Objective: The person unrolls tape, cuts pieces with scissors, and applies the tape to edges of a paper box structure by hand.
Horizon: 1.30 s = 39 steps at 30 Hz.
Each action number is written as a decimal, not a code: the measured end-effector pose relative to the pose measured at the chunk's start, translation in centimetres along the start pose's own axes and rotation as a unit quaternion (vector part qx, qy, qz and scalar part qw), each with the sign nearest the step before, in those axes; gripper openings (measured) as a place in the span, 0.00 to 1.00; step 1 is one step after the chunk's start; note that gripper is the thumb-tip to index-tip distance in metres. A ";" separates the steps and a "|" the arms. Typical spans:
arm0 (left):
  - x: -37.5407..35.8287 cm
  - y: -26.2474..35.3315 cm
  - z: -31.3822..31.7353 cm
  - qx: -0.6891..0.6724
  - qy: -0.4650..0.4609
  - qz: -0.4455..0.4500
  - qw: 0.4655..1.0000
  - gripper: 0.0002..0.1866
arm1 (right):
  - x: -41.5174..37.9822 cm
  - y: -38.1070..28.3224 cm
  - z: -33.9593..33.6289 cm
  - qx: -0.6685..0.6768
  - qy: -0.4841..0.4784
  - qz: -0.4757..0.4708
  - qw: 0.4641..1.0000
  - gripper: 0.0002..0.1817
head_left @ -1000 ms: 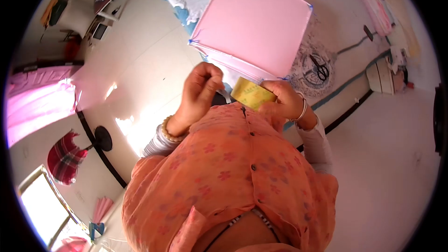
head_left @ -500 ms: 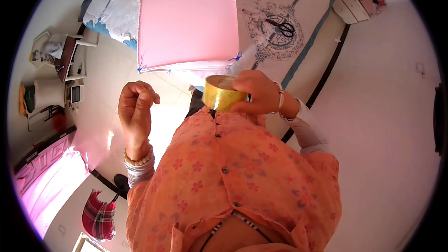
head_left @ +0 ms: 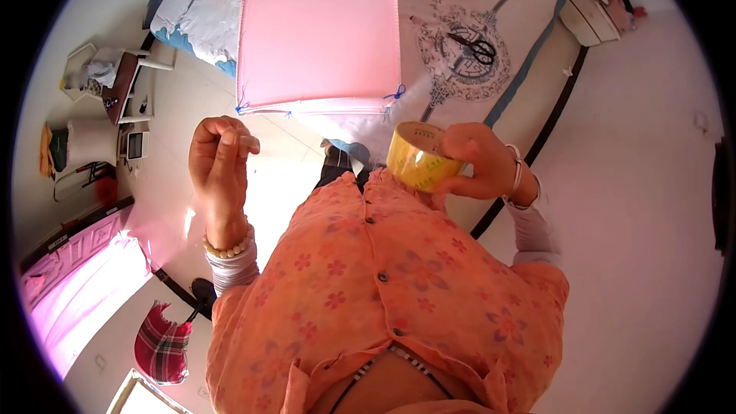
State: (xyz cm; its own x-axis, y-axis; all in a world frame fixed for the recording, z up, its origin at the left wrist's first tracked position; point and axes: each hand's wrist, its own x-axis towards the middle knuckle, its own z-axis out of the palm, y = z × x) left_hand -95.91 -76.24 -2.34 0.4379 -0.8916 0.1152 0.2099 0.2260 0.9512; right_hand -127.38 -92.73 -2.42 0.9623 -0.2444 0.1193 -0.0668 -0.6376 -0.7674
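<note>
My right hand (head_left: 483,159) grips a wide roll of yellow packing tape (head_left: 418,171), fingers over its right side, in front of the orange flowered shirt. Raised at the left, my left hand (head_left: 218,157) has its thumb and fingertips pinched together. Whatever may be in that pinch is too small or too clear to make out. Beyond the hands, a square pink padded panel (head_left: 318,34) lies on the bed, with blue and red ties at its corners. Black-handled scissors (head_left: 479,50) rest on the bedspread to its right.
The patterned bedspread (head_left: 529,27) covers the bed ahead. At the far left are a small table (head_left: 121,96) and a pale cushion (head_left: 88,142). A red plaid cloth (head_left: 165,345) hangs at lower left. Drawers (head_left: 589,15) stand beyond the bed at the right.
My right hand has moved right with the tape roll, and the gap between my hands has widened. My left hand has risen slightly, still pinched. The whole view has shifted a little.
</note>
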 end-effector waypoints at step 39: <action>2.0 -3.1 -12.2 0.012 0.118 -0.077 0.990 0.04 | -2.8 6.8 -2.9 -0.029 0.064 0.151 0.986 0.14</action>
State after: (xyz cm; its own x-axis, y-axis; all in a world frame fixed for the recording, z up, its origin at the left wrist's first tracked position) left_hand -85.06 -73.93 -8.58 0.5949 -0.7976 -0.0994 0.2705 0.0822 0.9592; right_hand -131.30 -98.47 -6.12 0.8553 -0.5174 -0.0280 -0.3640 -0.5615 -0.7431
